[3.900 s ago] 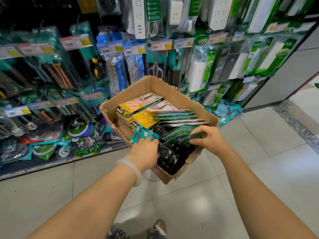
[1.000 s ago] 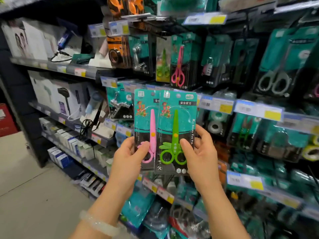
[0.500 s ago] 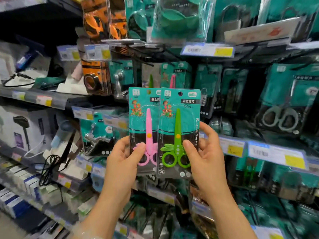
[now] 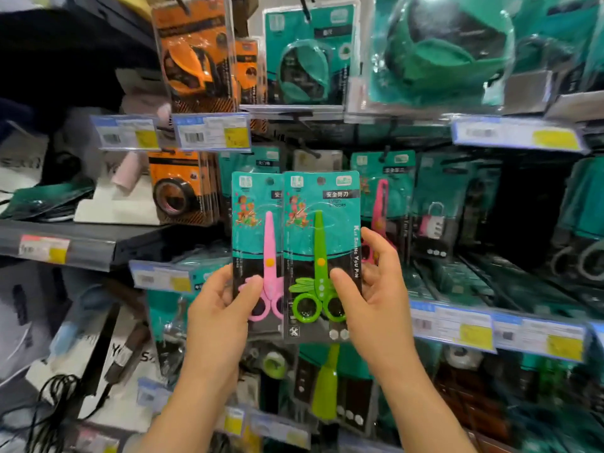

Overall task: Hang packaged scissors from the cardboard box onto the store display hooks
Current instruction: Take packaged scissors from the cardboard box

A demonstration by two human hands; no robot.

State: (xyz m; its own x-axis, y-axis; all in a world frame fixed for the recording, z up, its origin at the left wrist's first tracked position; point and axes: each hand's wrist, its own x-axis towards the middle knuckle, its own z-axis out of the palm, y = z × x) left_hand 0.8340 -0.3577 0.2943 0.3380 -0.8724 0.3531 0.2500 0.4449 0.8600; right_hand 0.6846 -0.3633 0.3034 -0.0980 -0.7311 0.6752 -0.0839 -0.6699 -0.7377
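Packs first: two carded scissors held upright, side by side, long axes vertical, blades pointing up. Green scissors pack sits in front on the right, its left edge overlapping the pink scissors pack. Each card has a round hang hole near its top edge, above the fingers.

Right hand grasps the green pack low down, thumb across the front near the handles, fingers behind. Left hand grasps the pink pack the same way at its lower left edge. Neither hand is free.

Relation that counts: hang holes lie straight up from both hands, while the display hooks stick out toward the viewer just above and behind the card tops. A hung pink scissors pack of the same kind shows farther back, right of the green one. Judgement: right hand is nearer that row; cards need raising and pushing away so a hole meets a hook tip.

Price tags front the rails above and below.
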